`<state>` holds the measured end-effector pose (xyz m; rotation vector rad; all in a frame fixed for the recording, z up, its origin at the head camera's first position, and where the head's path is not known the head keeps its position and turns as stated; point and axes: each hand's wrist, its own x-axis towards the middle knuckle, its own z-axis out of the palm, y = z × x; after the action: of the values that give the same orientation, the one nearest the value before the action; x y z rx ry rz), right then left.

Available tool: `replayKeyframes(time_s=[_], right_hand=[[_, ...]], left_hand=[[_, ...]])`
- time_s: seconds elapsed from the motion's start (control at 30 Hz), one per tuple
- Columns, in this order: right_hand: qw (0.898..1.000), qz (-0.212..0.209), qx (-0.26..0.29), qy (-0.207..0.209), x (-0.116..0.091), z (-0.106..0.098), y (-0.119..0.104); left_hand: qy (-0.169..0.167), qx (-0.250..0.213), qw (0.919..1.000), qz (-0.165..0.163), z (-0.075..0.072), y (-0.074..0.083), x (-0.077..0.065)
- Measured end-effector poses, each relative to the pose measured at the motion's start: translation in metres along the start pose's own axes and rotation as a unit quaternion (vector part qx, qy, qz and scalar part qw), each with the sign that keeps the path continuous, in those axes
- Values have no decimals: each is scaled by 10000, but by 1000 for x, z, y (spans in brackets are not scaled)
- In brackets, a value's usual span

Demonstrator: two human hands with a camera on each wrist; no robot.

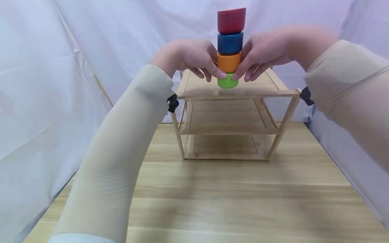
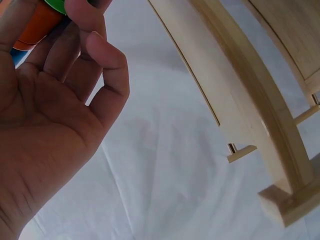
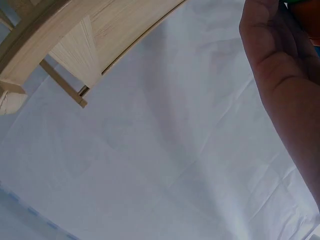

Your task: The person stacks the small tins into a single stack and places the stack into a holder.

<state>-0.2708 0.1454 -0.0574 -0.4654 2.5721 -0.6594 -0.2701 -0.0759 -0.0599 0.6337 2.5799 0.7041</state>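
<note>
A stack of cups stands upright between the two hands in the head view: red on top, then blue, orange and a small green cup lowest. My left hand grips the stack from the left, its thumb at the orange and green cups. From the other side my right hand grips it at the same height. Part of the orange cup shows beyond the fingers in the left wrist view. I cannot tell whether the green cup touches the shelf beneath.
A three-tier wooden rack stands at the back of the wooden table, its top tier behind and below the cups. White sheeting hangs around the table on the left, right and back.
</note>
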Motion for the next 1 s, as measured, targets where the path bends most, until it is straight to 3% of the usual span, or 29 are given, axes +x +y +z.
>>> replayKeyframes(time_s=[0.2,0.47,0.8,1.0], right_hand=[[9998,101,150,-69,9,2,7],[9998,131,169,-58,17,3,21],[9994,106,332,-11,34,13,24],[9989,86,446,77,38,14,22]], left_hand=[[-160,-174,9995,-232,3,-5,17],[-239,-66,9995,-181,10,-8,35],[-106,-178,9993,-309,15,-23,43],[8,-248,9994,-224,12,-30,45]])
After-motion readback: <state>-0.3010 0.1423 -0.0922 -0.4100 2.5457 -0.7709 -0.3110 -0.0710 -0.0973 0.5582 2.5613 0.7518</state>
